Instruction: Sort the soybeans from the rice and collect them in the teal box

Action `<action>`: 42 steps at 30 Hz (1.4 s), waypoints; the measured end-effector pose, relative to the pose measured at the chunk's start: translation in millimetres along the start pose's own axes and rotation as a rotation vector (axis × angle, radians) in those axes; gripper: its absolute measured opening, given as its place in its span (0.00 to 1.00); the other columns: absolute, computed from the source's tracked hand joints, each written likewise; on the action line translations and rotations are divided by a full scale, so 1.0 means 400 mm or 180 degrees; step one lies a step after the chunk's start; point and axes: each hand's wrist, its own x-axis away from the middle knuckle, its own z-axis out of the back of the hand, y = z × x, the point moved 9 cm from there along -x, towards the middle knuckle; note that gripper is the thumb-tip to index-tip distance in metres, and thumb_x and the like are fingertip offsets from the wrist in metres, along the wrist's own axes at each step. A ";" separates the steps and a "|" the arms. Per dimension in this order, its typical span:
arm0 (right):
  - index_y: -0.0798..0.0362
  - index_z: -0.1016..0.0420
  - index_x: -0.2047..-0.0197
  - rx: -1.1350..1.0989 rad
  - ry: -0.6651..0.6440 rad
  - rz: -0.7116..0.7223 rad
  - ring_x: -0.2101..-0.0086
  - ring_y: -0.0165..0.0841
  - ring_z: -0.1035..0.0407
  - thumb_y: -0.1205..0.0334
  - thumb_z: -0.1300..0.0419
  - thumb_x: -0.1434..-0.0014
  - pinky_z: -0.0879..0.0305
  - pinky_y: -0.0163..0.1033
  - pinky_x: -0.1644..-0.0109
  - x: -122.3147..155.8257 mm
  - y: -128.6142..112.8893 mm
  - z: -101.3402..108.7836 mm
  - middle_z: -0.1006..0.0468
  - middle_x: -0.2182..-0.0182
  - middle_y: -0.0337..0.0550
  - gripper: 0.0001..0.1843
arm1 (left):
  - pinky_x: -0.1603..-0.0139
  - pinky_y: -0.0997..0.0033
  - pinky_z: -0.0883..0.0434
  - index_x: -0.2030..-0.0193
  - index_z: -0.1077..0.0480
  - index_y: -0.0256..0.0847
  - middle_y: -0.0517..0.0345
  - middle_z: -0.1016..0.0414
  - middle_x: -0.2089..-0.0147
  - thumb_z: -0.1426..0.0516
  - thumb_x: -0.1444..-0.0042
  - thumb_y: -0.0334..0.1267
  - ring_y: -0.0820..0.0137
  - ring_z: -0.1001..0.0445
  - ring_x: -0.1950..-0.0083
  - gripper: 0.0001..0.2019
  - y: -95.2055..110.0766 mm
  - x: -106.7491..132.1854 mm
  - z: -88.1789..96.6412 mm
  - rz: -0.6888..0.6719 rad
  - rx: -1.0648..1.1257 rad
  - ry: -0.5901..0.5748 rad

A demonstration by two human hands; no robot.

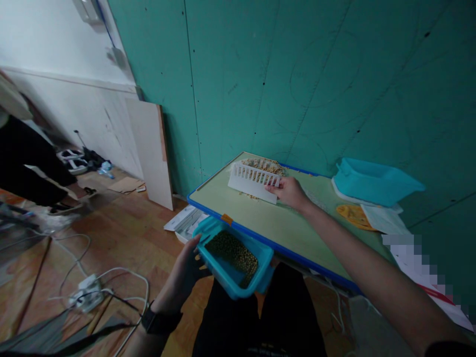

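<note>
My left hand grips the left end of a blue plastic bin, thumb at the rim and fingers along the side. The bin is tilted just below the table's front edge, over my lap. Inside it lie dark green beans and some paler, yellowish beans. In my right hand is a white slotted scraper, pinched at its right end and standing on the tabletop. Pale beans lie spread behind the scraper, and some show through its slots. A few more lie in front of its lower edge.
The blue-edged table stands against a green wall. At its right are another blue bin, an orange cloth-like item and white paper. A power strip with loose cables lies on the floor at left. A person stands farther left.
</note>
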 end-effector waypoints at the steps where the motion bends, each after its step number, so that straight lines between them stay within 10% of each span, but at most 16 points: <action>1: 0.57 0.16 0.64 0.0003 0.0007 -0.0017 0.66 0.40 0.19 0.61 0.33 0.44 0.24 0.42 0.62 -0.001 -0.001 0.000 0.14 0.68 0.47 0.08 | 0.62 0.60 0.24 0.51 0.23 0.43 0.55 0.20 0.61 0.38 0.46 0.57 0.62 0.22 0.61 0.23 0.001 -0.001 0.000 0.0001 0.0007 -0.0020; 42: 0.57 0.15 0.62 -0.0345 -0.0467 -0.0043 0.68 0.37 0.21 0.63 0.33 0.45 0.26 0.38 0.66 0.025 -0.077 -0.070 0.14 0.66 0.47 0.08 | 0.55 0.49 0.21 0.48 0.24 0.46 0.51 0.20 0.53 0.39 0.42 0.56 0.55 0.22 0.54 0.21 0.001 -0.041 0.033 -0.0178 0.0128 -0.0283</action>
